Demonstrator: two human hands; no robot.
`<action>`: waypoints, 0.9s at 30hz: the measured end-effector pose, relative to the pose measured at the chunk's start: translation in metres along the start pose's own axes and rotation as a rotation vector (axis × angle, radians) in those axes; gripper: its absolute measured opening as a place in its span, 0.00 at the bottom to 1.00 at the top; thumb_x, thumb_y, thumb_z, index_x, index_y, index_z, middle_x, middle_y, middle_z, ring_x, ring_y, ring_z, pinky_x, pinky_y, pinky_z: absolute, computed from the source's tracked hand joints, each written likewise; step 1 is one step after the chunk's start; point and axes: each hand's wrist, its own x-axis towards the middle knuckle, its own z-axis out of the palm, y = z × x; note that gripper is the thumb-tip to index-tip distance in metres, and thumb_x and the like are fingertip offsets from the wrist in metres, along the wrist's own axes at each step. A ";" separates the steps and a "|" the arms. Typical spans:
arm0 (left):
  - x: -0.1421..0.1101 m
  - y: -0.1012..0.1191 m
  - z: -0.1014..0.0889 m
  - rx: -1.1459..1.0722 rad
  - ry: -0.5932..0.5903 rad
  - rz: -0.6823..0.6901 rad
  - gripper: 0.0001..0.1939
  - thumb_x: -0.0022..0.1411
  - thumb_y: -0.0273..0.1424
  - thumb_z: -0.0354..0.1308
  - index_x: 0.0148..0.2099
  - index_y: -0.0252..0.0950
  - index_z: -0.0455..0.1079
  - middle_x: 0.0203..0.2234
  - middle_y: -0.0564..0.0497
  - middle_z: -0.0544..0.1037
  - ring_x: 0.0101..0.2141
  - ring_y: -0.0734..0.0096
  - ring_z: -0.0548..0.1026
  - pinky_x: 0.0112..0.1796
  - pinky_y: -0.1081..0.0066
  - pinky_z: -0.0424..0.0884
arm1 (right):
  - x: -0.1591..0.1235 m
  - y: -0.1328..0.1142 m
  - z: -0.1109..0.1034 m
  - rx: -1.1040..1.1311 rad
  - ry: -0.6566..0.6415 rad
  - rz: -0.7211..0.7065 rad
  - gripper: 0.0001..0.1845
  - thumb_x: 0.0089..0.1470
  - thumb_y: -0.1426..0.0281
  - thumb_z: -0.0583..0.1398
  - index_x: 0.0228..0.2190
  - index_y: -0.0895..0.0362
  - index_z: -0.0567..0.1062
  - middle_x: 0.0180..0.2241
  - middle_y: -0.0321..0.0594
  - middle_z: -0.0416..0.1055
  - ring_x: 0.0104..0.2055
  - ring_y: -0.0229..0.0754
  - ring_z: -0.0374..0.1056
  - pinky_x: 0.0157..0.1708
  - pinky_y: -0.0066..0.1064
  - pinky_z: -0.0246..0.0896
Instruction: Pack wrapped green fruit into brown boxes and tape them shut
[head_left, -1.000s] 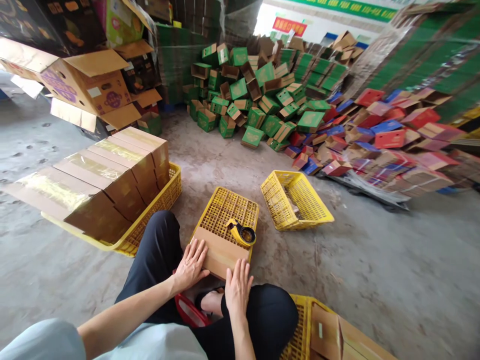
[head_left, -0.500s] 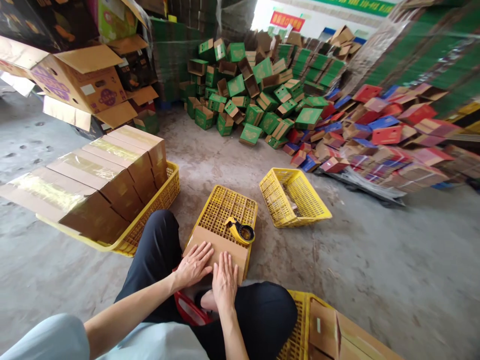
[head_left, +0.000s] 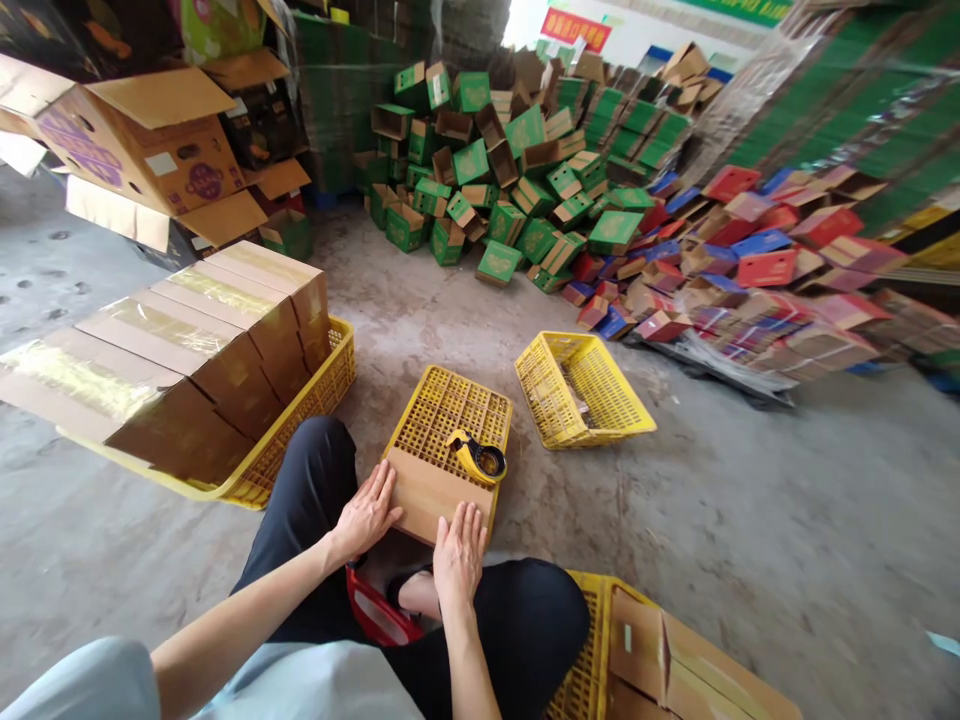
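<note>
A brown cardboard box (head_left: 433, 497) lies on an upturned yellow plastic crate (head_left: 429, 412) between my knees. My left hand (head_left: 366, 515) rests on the box's left end, fingers stretched out. On its right part, near the front edge, lies my right hand (head_left: 460, 555), flat with the fingers extended. Just beyond the box, on the crate's slatted surface, sits a yellow and black tape dispenser (head_left: 478, 457). Neither hand touches the dispenser. The underside of the box is hidden.
At my left a yellow basket (head_left: 300, 415) holds several taped cartons (head_left: 247, 300). An angled yellow crate (head_left: 585, 390) stands ahead to the right. More cartons (head_left: 675, 655) lie by my right knee. Green boxes (head_left: 499, 262) and red and blue boxes (head_left: 765, 268) are heaped at the back.
My hands have moved apart, the left one outward to the box's left end and the right one slightly right. The view has shifted a little.
</note>
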 end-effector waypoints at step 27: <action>0.000 -0.002 -0.007 -0.010 -0.181 -0.120 0.33 0.70 0.31 0.45 0.75 0.33 0.53 0.73 0.37 0.53 0.66 0.55 0.67 0.60 0.58 0.70 | -0.048 0.015 0.007 0.142 0.040 -0.130 0.34 0.73 0.54 0.41 0.69 0.58 0.61 0.69 0.53 0.59 0.71 0.58 0.56 0.66 0.56 0.54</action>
